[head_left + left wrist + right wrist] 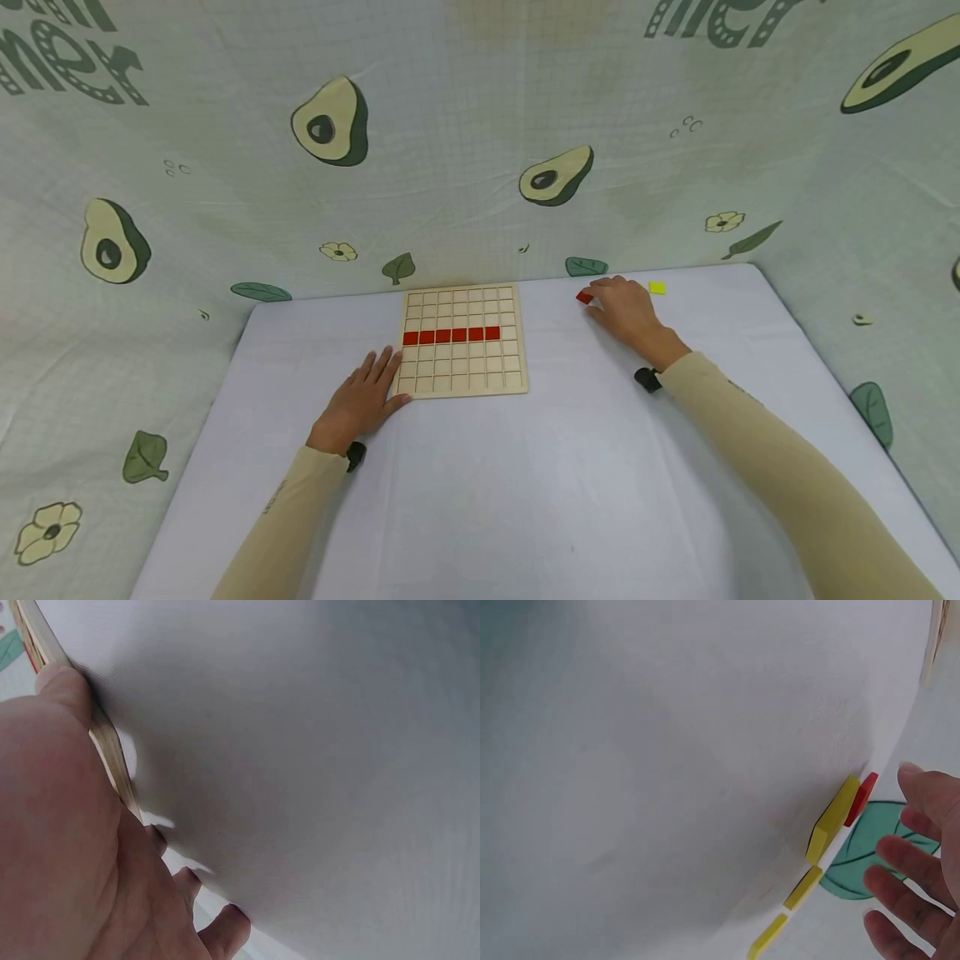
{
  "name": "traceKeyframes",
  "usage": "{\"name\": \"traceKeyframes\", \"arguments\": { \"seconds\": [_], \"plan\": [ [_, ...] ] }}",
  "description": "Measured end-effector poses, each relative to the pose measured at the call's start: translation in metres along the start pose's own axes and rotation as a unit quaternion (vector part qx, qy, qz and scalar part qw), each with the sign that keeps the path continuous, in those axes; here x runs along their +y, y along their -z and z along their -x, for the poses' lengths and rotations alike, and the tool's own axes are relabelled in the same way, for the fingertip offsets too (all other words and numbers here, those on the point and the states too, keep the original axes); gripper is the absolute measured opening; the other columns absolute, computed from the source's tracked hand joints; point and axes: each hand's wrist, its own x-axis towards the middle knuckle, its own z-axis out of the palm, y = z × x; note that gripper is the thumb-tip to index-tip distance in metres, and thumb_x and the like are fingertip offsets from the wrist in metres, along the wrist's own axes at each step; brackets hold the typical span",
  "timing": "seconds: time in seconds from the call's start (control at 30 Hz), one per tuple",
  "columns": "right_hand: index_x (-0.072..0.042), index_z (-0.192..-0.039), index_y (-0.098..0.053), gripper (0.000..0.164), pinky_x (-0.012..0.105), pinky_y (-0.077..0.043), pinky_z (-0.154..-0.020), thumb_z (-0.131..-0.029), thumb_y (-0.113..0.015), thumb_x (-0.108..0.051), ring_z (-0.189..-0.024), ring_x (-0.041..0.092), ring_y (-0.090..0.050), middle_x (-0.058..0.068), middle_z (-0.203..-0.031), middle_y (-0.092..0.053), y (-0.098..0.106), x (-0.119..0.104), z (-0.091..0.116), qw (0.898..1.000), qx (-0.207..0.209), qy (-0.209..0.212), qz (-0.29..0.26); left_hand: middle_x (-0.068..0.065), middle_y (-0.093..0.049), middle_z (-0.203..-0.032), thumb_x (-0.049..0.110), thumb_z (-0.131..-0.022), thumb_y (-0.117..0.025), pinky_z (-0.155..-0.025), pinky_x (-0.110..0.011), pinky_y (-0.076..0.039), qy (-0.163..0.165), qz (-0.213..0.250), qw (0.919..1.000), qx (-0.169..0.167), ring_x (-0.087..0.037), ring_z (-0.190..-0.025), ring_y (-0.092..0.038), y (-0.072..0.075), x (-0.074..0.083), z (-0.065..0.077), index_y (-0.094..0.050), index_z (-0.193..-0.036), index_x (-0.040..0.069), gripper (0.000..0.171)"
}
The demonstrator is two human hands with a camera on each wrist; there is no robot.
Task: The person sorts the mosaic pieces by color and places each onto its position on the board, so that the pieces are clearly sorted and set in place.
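A pale wooden grid board lies on the white table, with several red square tiles in one row across it. My left hand rests at the board's left edge, fingers spread; in the left wrist view its thumb touches the board's rim. Off to the right of the board, my right hand hovers by a loose red tile. The right wrist view has that hand's fingers apart and loosely bent, with nothing visible between them. A red tile and yellow tiles lie near the fingertips.
A yellow tile lies behind the right hand, near the table's back edge; other yellow tiles there are hidden by the hand in the head view. A fabric backdrop printed with avocados and leaves rises right behind the table.
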Motion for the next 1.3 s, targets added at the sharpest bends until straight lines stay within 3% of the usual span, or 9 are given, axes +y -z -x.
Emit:
{"name": "traceKeyframes", "arguments": {
  "seconds": [0.53, 0.97, 1.3],
  "plan": [
    [0.002, -0.132, -0.072, 0.041, 0.054, -0.058, -0.092, -0.094, -0.081, -0.011, -0.109, 0.043, -0.067, 0.023, -0.132, -0.071, -0.004, 0.004, -0.01, 1.0, -0.015, 0.0, -0.001, -0.022, -0.013, -0.176, 0.045, -0.11, -0.054, -0.127, -0.062, -0.024, 0.012, 0.007, 0.9997, -0.02, -0.047, -0.161, -0.013, 0.011, 0.009, 0.005, -0.015, -0.169, 0.003, 0.082],
    [-0.003, -0.129, -0.075, 0.033, 0.054, -0.059, -0.089, -0.097, -0.078, -0.011, -0.103, 0.042, -0.068, 0.023, -0.118, -0.076, -0.009, 0.0, -0.017, 0.999, -0.032, 0.0, 0.016, -0.022, -0.013, -0.176, 0.044, -0.11, -0.054, -0.127, -0.062, -0.024, 0.008, 0.011, 0.9997, -0.018, -0.047, -0.161, -0.013, 0.014, 0.01, 0.005, -0.015, -0.169, 0.003, 0.082],
    [-0.002, -0.116, -0.08, 0.022, 0.053, -0.059, -0.089, -0.094, -0.08, -0.006, -0.101, 0.041, -0.07, 0.022, -0.111, -0.077, -0.013, -0.009, -0.022, 0.999, -0.02, 0.003, 0.025, -0.022, -0.015, -0.175, 0.044, -0.11, -0.055, -0.126, -0.062, -0.025, 0.007, 0.006, 0.9998, -0.017, -0.047, -0.16, -0.015, 0.015, 0.01, 0.006, -0.018, -0.169, 0.002, 0.082]
  ]
}}
